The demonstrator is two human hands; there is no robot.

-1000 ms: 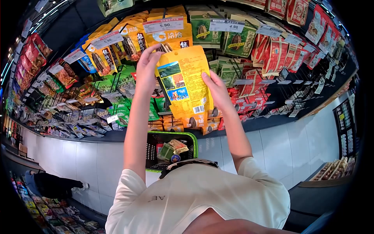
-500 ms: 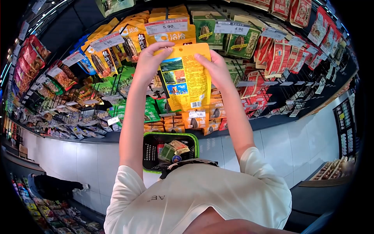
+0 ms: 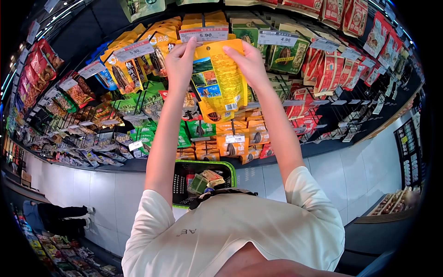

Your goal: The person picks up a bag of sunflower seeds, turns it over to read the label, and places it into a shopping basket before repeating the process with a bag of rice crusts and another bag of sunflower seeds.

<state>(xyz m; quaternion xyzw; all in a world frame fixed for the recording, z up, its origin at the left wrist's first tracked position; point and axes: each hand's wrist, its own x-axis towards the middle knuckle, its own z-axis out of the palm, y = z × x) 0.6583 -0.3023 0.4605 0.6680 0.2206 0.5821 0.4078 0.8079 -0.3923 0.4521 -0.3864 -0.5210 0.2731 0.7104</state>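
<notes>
A yellow bag of sunflower seeds [image 3: 220, 83] hangs between my two hands in front of the snack rack, its printed back with small pictures and a barcode turned toward me. My left hand [image 3: 180, 62] grips its upper left edge, thumb pointing up near the red price tag [image 3: 204, 34]. On the upper right corner, my right hand [image 3: 250, 64] pinches the bag with the thumb on the near side. Similar yellow bags [image 3: 122, 71] hang just beyond to the left, and green bags [image 3: 287, 55] hang to the right.
Below the rack, a black basket with a green rim [image 3: 233, 173] stands on the tiled floor by my body, several packages inside. Red bags [image 3: 330, 69] fill pegs at the right. Another person [image 3: 57, 217] is at the lower left. A dark shelf edge [image 3: 138, 165] runs above the floor.
Both hands and the bag have risen slightly toward the price tag, and the bag has tilted a little. The other person at the lower left has shifted their legs.
</notes>
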